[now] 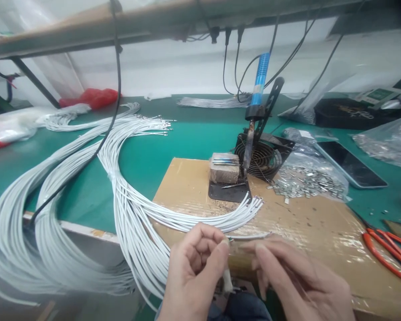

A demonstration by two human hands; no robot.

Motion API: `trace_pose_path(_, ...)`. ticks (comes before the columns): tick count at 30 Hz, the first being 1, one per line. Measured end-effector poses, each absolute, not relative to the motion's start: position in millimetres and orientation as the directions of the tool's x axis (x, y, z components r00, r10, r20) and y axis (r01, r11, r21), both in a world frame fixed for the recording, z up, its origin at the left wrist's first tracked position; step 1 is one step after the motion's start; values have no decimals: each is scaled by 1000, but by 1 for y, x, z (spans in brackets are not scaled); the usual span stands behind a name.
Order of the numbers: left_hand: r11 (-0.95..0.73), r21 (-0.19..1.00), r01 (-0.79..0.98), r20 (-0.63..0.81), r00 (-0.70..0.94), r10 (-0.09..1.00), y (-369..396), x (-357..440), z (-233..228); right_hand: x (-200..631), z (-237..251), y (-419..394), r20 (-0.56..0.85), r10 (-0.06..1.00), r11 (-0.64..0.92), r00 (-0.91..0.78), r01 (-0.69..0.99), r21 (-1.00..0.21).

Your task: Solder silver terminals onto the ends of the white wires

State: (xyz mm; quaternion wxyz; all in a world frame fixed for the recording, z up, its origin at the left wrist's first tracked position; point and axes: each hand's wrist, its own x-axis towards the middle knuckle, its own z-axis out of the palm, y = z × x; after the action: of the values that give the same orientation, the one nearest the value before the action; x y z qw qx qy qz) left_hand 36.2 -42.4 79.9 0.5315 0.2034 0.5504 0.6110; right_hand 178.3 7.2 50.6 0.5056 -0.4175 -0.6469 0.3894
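Observation:
My left hand [194, 272] is curled at the bottom centre, thumb and fingers pinched on the end of a thin white wire [250, 235] that runs right across the cardboard. My right hand [297, 281] sits beside it, fingers loosely bent, fingertips touching the same wire. Just beyond both hands the stripped ends of a large white wire bundle [133, 209] fan out on the brown cardboard sheet [307, 223]. A blue-handled soldering iron [255, 98] leans in its black stand [229, 191] behind the wires.
A small black fan [263, 156] sits behind the stand. A bag and pile of small metal terminals [307, 183] lies at right, near a dark phone [350, 165]. Orange-handled cutters [387, 254] lie at the right edge. The green bench [187, 133] carries more wire bundles [87, 118].

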Motion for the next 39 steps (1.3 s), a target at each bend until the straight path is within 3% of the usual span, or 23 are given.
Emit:
trace_pose_path(4, 210, 913, -350, -338, -358, 871, -43, 37, 83, 197, 53, 19, 125, 962, 176, -244, 202, -963)
trace_pose_path(7, 275, 924, -267, -357, -337, 871, -42, 38, 86, 200, 58, 23, 100, 933, 192, -345, 246, -950)
trace_pose_path(14, 292, 940, -177, -335, -305, 892, -38, 39, 89, 194, 67, 32, 273, 757, 480, -593, 221, -849)
trace_pose_path(17, 304, 935, -183, -347, -293, 891, -37, 39, 88, 189, 59, 31, 427, 711, 600, -559, 166, -782)
trace_pose_path(20, 305, 934, -185, -348, -280, 895, -36, 39, 86, 184, 45, 25, 506, 739, 619, -445, 151, -771)
trace_pose_path(23, 285, 941, -180, -327, -278, 903, -34, 39, 85, 186, 33, 21, 447, 846, 504, -290, 166, -847)
trace_pose_path(28, 316, 916, -247, -377, -264, 888, -33, 36, 84, 198, 28, 18, 153, 986, 159, -60, 104, -982)
trace_pose_path(33, 255, 929, -266, -332, -300, 895, -34, 36, 85, 193, 36, 4, -47, 998, -46, -49, 26, -999)
trace_pose_path(39, 204, 964, -171, -253, -353, 901, -37, 39, 86, 176, 46, -4, -95, 993, -98, -73, -38, -994)
